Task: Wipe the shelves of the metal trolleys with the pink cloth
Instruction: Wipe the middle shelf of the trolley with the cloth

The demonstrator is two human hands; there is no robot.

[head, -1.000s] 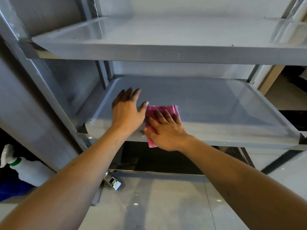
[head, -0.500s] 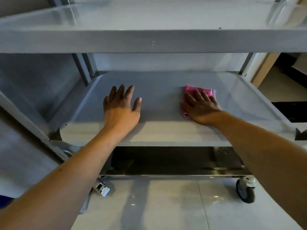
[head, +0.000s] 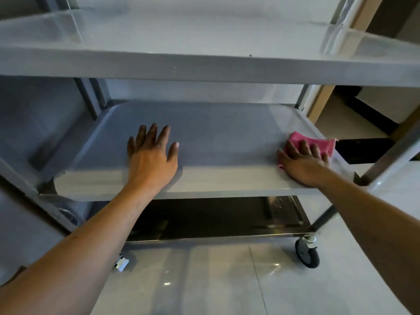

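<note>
A metal trolley stands in front of me with a top shelf (head: pixel 204 67), a middle shelf (head: pixel 222 133) and a dark bottom shelf (head: pixel 216 219). My right hand (head: pixel 302 162) presses flat on the folded pink cloth (head: pixel 318 142) at the right end of the middle shelf, close to its raised rim. My left hand (head: pixel 152 155) rests flat with spread fingers on the same shelf, left of centre, near the front edge. Part of the cloth is hidden under my right palm.
A second metal trolley (head: pixel 34 123) stands against the left side. A black caster wheel (head: pixel 306 253) sits at the front right on the glossy tiled floor (head: pixel 204 280); a brake tab (head: pixel 121 263) shows at the front left. A wooden frame (head: pixel 322 103) rises behind on the right.
My right hand has slid the pink cloth from beside my left hand across the middle shelf to its right end. My left hand stayed pressed on the shelf.
</note>
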